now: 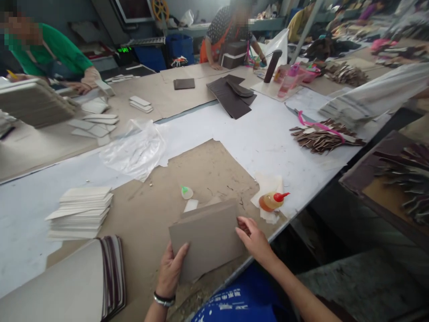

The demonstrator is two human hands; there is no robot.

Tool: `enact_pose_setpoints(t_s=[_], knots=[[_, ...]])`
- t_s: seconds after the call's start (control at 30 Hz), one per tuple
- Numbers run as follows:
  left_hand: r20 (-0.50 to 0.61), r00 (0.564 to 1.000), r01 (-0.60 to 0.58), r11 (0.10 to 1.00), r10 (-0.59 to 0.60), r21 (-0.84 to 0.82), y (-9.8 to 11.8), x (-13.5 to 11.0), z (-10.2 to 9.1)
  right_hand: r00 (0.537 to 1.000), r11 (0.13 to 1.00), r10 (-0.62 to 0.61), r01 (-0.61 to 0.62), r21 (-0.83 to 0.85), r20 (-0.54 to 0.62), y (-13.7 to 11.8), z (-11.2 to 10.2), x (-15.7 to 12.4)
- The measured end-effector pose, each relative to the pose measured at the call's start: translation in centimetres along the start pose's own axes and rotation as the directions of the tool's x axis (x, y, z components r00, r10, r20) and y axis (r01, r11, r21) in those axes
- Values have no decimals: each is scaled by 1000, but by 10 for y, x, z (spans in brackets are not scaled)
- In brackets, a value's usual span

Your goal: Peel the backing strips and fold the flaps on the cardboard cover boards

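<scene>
A flat grey-brown panel [206, 241], folded or layered along its far edge, is tilted up in front of me. My left hand [171, 268] grips its left side, thumb on the face and fingers behind. At the panel's right edge, my right hand [253, 235] has its fingers curled in against the border; whether it pinches the edge is hard to make out. Just beyond the panel lie a small white piece [191, 205] and a small clear bottle with a green tip [186, 192]. A glue bottle with a red nozzle [271, 201] lies on white paper to the right.
Stacked white strips [80, 212] and a pile of large panels [67, 281] are at left. A clear plastic bag [137, 145] lies beyond them. Dark brown pieces [231, 96] and a tied bundle of strips [326, 134] are farther off. Co-workers sit across the table.
</scene>
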State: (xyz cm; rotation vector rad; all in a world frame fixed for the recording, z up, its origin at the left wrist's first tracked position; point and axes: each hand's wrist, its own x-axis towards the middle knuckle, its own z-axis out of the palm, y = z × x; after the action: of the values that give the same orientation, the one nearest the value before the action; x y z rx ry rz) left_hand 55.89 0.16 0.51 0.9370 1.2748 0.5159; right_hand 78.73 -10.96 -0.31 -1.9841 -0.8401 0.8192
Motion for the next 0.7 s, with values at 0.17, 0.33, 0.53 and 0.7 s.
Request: enact_pose_setpoints(t_s=[0.17,0.33,0.53,0.7], knots=[[-46,998,44,999,-46,-30,-3,1,4,994,994,108,-107,-27,30,0,7,17],[-107,994,35,997,-28,65,3,3,7,958,953,278,-284,107,70,0,11,32],[-138,990,58,986,-36,158,15,2,18,941,929,315,-332,165,120,-4,7,41],[-214,977,40,981,1,189,7,0,24,948,944,308,-316,100,84,2,6,43]])
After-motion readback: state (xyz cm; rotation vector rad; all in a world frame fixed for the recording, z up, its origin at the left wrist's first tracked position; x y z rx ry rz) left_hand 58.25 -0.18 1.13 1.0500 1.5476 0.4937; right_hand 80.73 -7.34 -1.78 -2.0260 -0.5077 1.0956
